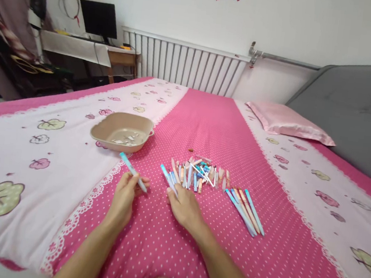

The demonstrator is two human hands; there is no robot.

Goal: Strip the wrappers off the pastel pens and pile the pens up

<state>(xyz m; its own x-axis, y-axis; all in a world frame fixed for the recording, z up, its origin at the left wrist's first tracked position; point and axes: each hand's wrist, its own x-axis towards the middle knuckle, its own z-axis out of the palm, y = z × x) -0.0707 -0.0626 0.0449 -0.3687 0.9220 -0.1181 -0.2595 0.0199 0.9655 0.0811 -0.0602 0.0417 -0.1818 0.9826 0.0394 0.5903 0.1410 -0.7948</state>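
My left hand [126, 195] is closed on a light blue pen [128, 165] with a brighter blue end pointing up and away. In my right hand [182, 204] is a second pale blue pen [167, 177], also with a brighter blue end, tilted up to the left. Just beyond my right hand lies a loose heap of pen parts [198, 171], with blue, peach and white pieces mixed together. To the right of it, several whole pens [246, 209] in blue and peach lie side by side on the pink dotted bedspread [158, 248].
A beige plastic basin [105, 130] with small white pieces inside stands beyond my left hand. A pink pillow [287, 121] rests against the grey headboard [355, 101] at the right. Behind the bed are a white radiator [188, 60] and a desk with a monitor [98, 19].
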